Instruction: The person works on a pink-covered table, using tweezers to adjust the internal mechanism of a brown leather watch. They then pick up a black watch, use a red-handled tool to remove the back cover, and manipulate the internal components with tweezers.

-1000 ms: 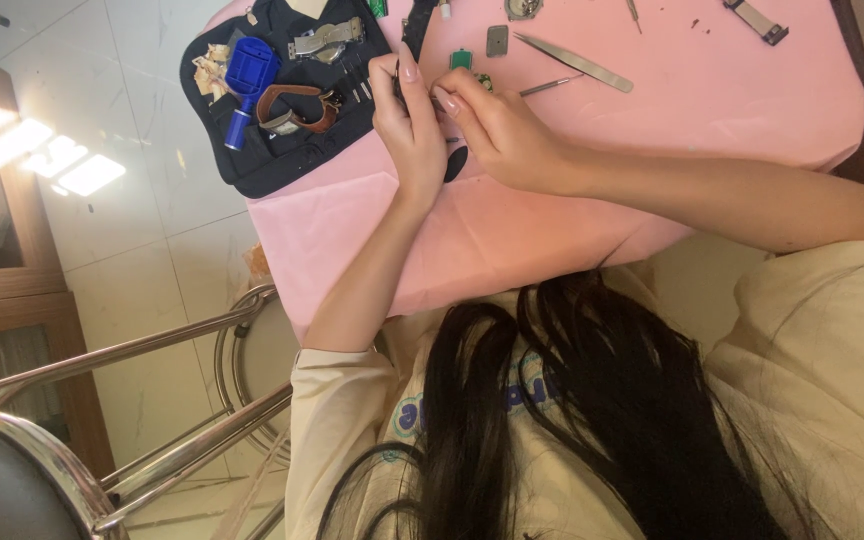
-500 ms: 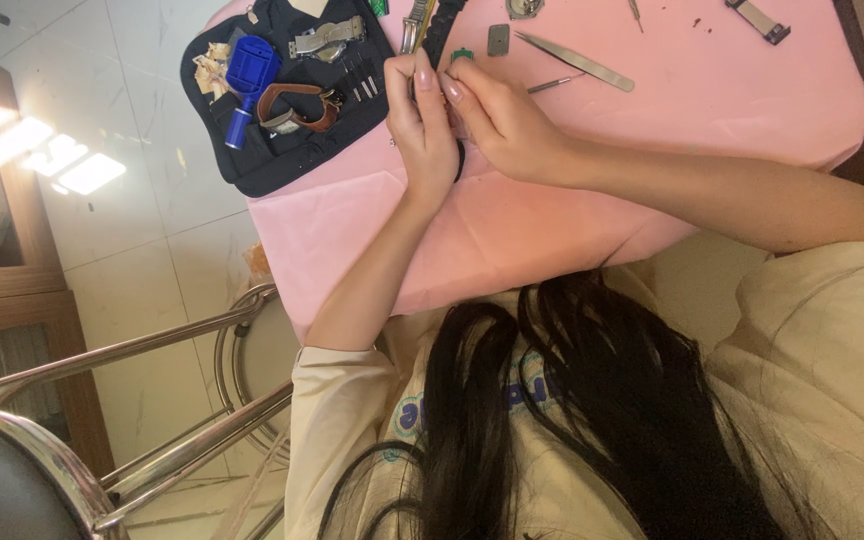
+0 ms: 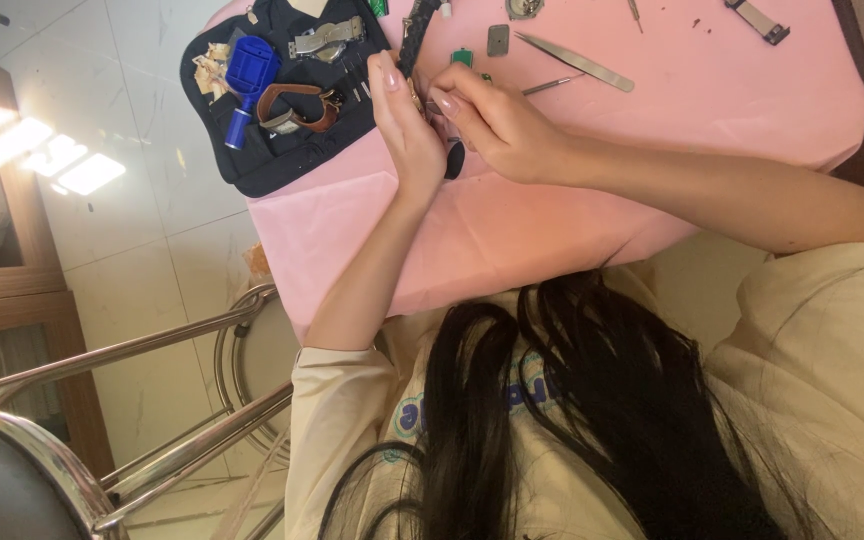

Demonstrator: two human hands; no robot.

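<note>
Both my hands meet over a pink cloth (image 3: 712, 90) on the table. My left hand (image 3: 404, 125) is upright with its fingers closed around a watch with a dark strap (image 3: 418, 28), which sticks up past the fingertips. My right hand (image 3: 497, 125) presses against the same watch from the right, fingertips at the case. The strap's black lower end (image 3: 453, 160) shows between the two palms. The watch case itself is hidden by my fingers.
A dark tool pouch (image 3: 287, 160) lies left of my hands with a blue tool (image 3: 249, 68), a brown leather strap (image 3: 297, 105) and a metal bracelet (image 3: 324, 38). Tweezers (image 3: 577, 62), a small grey square part (image 3: 497, 40) and a band piece (image 3: 758, 20) lie on the cloth. Chrome chair frames (image 3: 152, 350) stand below left.
My hands have closed together on the watch and the dark strap now stands up higher between them. The tools on the cloth have not moved.
</note>
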